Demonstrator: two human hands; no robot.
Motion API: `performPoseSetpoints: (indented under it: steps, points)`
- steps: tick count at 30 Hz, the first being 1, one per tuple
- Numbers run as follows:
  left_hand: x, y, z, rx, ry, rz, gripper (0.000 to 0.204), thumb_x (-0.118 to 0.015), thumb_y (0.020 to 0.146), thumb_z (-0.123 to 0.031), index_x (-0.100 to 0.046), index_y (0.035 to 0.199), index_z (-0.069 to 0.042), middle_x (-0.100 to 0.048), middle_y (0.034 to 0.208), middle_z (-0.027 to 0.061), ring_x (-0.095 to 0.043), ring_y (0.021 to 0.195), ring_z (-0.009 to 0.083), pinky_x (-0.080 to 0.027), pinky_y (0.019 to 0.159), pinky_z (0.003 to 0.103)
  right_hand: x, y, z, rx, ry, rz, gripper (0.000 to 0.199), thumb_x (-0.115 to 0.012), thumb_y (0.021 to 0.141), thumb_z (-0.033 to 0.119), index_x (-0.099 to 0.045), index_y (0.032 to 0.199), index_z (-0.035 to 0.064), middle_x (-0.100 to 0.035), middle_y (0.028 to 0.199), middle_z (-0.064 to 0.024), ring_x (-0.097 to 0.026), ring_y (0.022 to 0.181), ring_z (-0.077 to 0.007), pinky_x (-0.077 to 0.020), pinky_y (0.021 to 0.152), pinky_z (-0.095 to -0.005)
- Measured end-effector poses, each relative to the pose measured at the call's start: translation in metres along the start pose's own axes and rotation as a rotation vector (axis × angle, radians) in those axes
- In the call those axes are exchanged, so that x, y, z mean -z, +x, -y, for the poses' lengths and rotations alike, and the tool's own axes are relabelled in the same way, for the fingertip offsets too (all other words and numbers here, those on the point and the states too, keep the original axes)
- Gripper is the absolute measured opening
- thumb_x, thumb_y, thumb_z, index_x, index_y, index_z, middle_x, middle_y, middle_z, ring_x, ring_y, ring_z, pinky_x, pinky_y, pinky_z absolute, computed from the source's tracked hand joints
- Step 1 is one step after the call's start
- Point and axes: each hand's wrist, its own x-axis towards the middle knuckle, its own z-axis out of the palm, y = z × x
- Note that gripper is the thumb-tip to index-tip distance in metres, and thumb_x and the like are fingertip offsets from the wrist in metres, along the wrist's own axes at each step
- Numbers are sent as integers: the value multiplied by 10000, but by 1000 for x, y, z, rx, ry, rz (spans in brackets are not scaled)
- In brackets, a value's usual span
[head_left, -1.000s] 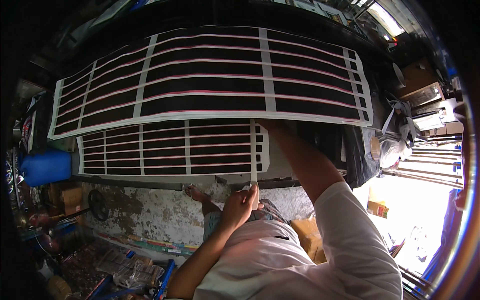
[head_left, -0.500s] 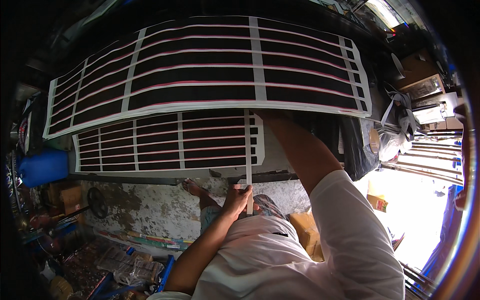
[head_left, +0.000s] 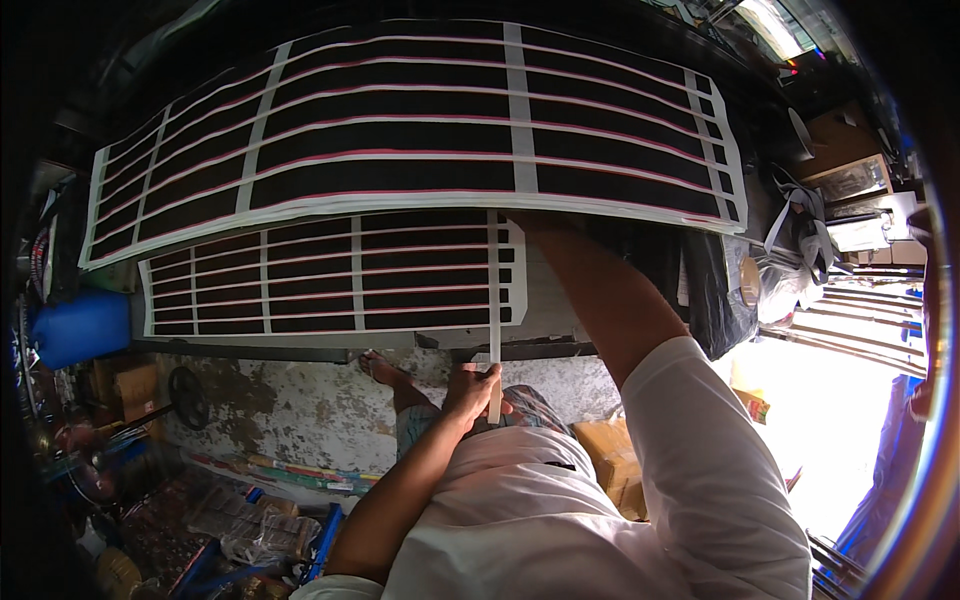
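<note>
My left hand is closed on a long pale tape-like strip, low in front of my shirt. From there the strip runs up across the table edge and along the right part of a dark sheet with a white and red grid. Its far end goes out of sight beneath a larger stack of similar gridded sheets. My right forearm reaches in under the front edge of that stack, so my right hand and its fingers are hidden. The smaller sheet lies on a grey table.
A blue container stands left of the table. Black plastic hangs at the right, beside a clear bag. Below are a cardboard box, a dark handwheel and a blue crate edge with clutter.
The whole view has shifted a little, with the sheets sitting slightly higher. My left hand keeps its grip on the strip, and my right arm stays under the upper stack.
</note>
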Motion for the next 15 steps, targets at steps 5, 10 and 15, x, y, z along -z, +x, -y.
performPoseSetpoints:
  steps: [5,10,15]
  points:
    - [5,9,5,16,-4,20,360,-666,1066,-435,-680,1061,-76,-732,812,68,-777,611,240,-498,396,289,-2,1,0,-3,-16,1,393,-753,971,263,-669,1307,78,-706,1283,-186,-659,1254,-376,-546,1040,-503]
    - [10,19,8,63,-2,54,375,-633,1085,-459,-691,1080,-88,-748,803,61,-782,628,232,-461,388,285,-3,1,1,8,-44,-8,378,-750,972,262,-674,1291,74,-717,1259,-188,-670,1236,-377,-556,1023,-500]
    - [5,22,3,79,38,48,381,-611,1098,-441,-692,1099,-68,-760,785,94,-775,615,225,-459,396,279,-12,-27,-10,73,-239,-201,364,-747,972,261,-680,1275,71,-728,1235,-190,-682,1218,-379,-566,1006,-498]
